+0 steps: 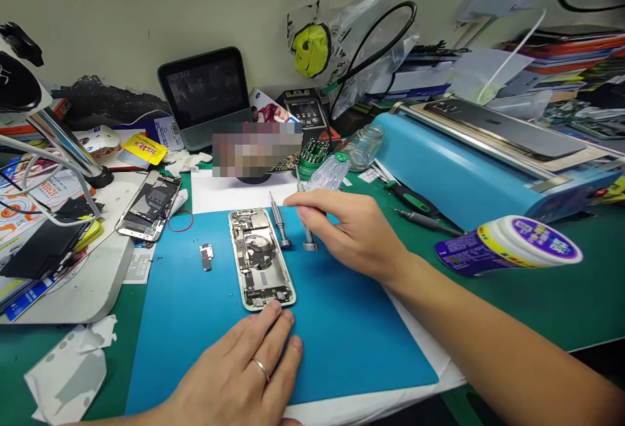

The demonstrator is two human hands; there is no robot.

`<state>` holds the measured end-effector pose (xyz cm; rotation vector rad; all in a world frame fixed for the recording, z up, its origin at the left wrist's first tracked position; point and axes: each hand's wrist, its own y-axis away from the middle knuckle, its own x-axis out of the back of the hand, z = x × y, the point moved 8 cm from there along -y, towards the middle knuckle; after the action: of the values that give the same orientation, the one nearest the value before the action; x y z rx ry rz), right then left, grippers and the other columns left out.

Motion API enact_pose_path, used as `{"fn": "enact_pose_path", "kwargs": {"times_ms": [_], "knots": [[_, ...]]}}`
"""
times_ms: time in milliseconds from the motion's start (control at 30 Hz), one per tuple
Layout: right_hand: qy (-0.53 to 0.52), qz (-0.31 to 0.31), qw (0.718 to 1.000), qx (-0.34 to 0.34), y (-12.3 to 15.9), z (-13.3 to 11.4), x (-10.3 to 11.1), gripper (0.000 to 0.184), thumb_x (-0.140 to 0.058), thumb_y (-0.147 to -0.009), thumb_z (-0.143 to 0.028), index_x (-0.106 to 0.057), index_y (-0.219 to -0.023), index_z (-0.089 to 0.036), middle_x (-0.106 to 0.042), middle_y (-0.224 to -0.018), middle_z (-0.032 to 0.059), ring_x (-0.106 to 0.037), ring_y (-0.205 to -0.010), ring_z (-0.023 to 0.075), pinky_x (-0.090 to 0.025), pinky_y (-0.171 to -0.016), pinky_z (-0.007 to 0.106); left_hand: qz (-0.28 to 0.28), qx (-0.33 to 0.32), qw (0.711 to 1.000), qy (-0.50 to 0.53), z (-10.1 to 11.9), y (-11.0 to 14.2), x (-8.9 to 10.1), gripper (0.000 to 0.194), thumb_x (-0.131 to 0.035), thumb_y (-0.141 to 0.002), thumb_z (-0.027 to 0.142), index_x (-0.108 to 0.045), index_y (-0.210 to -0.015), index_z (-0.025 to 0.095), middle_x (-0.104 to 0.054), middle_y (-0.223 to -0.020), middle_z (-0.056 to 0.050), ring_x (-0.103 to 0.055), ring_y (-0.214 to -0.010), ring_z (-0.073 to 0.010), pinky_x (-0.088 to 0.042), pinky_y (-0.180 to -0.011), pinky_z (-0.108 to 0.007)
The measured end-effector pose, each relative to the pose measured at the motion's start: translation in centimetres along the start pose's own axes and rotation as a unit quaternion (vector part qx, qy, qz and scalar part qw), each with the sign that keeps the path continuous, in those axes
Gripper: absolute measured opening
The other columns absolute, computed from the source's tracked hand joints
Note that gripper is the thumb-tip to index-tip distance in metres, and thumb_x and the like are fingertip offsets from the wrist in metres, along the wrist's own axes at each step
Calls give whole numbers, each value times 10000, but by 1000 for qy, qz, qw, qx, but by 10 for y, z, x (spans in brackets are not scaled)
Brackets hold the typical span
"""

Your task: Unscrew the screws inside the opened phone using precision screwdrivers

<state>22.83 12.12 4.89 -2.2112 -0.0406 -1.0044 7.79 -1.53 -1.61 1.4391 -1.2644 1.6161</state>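
Hands apart, you rest your left hand (247,361), fingers extended, at the near edge of an opened, white-rimmed phone (262,258) on a flat blue mat (180,335). Your right hand (349,230) has thumb and forefinger at a slim grey screwdriver (309,238), their grip unclear. Another grey screwdriver (279,221) sits between. Best, probably: steady only the rim, and leave the tiny screw-like specks (231,295) undisturbed.

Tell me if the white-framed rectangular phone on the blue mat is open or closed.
Open: the white-framed rectangular phone has its silver interior and round black part exposed, with no cover over them.
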Motion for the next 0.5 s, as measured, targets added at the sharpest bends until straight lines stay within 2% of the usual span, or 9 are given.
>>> {"fn": "enact_pose_path", "kwargs": {"times_ms": [100,200,267,333,400,500], "knots": [[-97,57,990,90,9,-23,6,294,-445,-965,-136,-681,-1118,-222,-782,-910,36,-717,-745,164,-578,-689,299,-1,-1,1000,0,-1,-1,3,581,-476,-1049,484,-560,-1406,32,-593,-1439,-217,-507,-1383,-378,-508,-1072,-449],[-135,38,977,158,16,-38,-3,316,-519,-920,-74,-617,-1178,-228,-783,-952,54,-723,-783,169,-601,-691,305,5,-5,1000,-2,-1,-1,4,589,-478,-1052,492,-563,-1392,19,-602,-1421,-228,-518,-1373,-377,-497,-1082,-448],[-178,18,970,163,19,-42,-10,300,-588,-915,-77,-587,-1177,-223,-786,-976,65,-750,-849,177,-625,-743,306,14,-5,1000,-6,-1,-2,5,582,-443,-1066,501,-576,-1373,24,-629,-1389,-218,-553,-1342,-359,-505,-1073,-433],[-226,4,962,153,19,-43,-14,260,-609,-942,-117,-564,-1174,-227,-775,-923,50,-757,-826,168,-631,-743,292,22,-1,1000,-10,-1,-3,5,572,-401,-1081,501,-591,-1355,37,-650,-1368,-199,-571,-1324,-346,-512,-1065,-421],[-229,5,959,166,20,-48,-13,217,-577,-986,-180,-558,-1196,-231,-746,-835,30,-732,-732,161,-620,-676,285,17,1,1000,-14,-1,-3,3,578,-386,-1085,513,-597,-1349,44,-646,-1379,-188,-559,-1340,-346,-512,-1067,-417],[-169,25,962,213,22,-62,-5,256,-560,-1018,-289,-571,-1265,-223,-715,-779,30,-683,-652,170,-585,-584,294,8,2,1000,-16,0,-2,1,602,-411,-1073,544,-592,-1360,47,-624,-1404,-196,-539,-1357,-348,-500,-1084,-425]]}}
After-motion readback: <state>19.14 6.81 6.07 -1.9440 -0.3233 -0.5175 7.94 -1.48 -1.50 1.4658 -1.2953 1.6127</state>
